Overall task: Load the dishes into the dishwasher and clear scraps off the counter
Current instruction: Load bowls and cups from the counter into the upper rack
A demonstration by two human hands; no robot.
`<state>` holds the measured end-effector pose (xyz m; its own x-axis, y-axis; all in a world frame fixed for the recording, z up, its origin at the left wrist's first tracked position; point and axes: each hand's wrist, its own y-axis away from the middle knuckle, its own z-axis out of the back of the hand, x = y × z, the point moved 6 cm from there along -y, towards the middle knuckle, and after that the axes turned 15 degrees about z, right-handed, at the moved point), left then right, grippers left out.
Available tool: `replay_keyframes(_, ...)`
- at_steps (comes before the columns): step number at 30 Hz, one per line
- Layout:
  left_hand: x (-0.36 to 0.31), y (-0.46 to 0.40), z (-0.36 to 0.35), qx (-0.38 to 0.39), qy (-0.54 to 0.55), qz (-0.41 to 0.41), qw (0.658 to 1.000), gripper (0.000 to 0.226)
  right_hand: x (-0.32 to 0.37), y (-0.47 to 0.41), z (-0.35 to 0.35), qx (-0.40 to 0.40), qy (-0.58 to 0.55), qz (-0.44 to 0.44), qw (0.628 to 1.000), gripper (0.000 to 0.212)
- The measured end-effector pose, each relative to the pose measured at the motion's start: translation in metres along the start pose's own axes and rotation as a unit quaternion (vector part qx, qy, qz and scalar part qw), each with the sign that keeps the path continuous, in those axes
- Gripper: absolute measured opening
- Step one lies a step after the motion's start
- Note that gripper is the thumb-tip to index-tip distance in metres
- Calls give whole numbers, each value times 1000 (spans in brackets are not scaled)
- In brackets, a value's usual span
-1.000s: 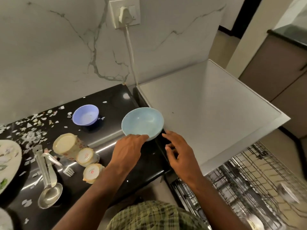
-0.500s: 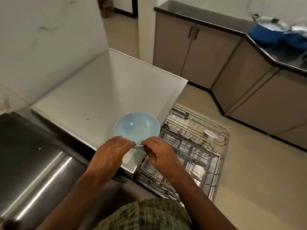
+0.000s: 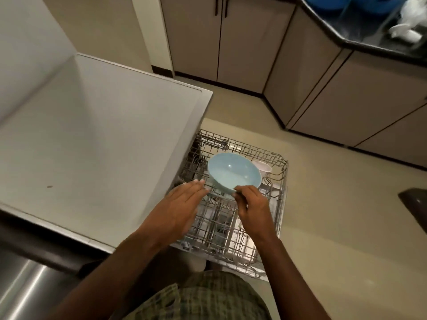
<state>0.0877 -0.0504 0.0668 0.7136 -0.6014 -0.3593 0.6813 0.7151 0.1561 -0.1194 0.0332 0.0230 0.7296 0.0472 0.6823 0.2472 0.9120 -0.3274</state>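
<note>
A light blue bowl (image 3: 233, 170) hangs upright over the pulled-out wire dishwasher rack (image 3: 280, 179). My right hand (image 3: 253, 204) pinches the bowl's near rim. My left hand (image 3: 179, 207) has straight fingers, its fingertips at the bowl's left side; whether they touch it is unclear. A white cup (image 3: 263, 168) sits in the rack just behind the bowl.
The white top of the dishwasher (image 3: 92, 144) fills the left. A steel sink edge (image 3: 23, 285) lies at the lower left. Beige cabinets (image 3: 231, 40) line the far side and right, with a dark counter (image 3: 369, 35) above. Bare floor (image 3: 335, 215) surrounds the rack.
The bowl has gone from the black counter over the dishwasher top to above the rack. My left hand has loosened from the rim and straightened; my right hand now pinches it.
</note>
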Motion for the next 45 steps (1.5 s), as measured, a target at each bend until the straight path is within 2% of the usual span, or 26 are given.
replay_keyframes(4,0,-6,-18,65,-1,43,997,59,-80,11,-13,52,16,-102,993,17)
replay_keyframes(8,5,-7,-25,96,-3,90,991,57,-148,28,-38,147,51,-182,971,20)
replay_keyframes(12,7,-7,-27,114,0,125,986,56,-185,44,-58,192,51,-239,950,23)
replay_keyframes(15,11,-4,-30,117,8,138,983,55,-203,52,-69,196,33,-283,938,26)
replay_keyframes(19,14,1,-33,120,30,158,980,55,-208,50,-71,175,-2,-286,942,23)
replay_keyframes(23,14,5,-32,111,39,165,979,54,-189,42,-50,76,-25,-242,967,19)
replay_keyframes(25,15,6,-31,104,49,168,979,53,-179,41,-44,59,-39,-202,977,17)
replay_keyframes(31,14,7,-35,106,55,166,979,53,-162,36,-65,135,-22,-109,985,15)
replay_keyframes(40,17,19,-37,85,64,152,983,49,-186,60,-87,199,8,-221,955,23)
replay_keyframes(45,26,31,-37,74,70,166,981,47,-195,65,-85,218,22,-253,942,27)
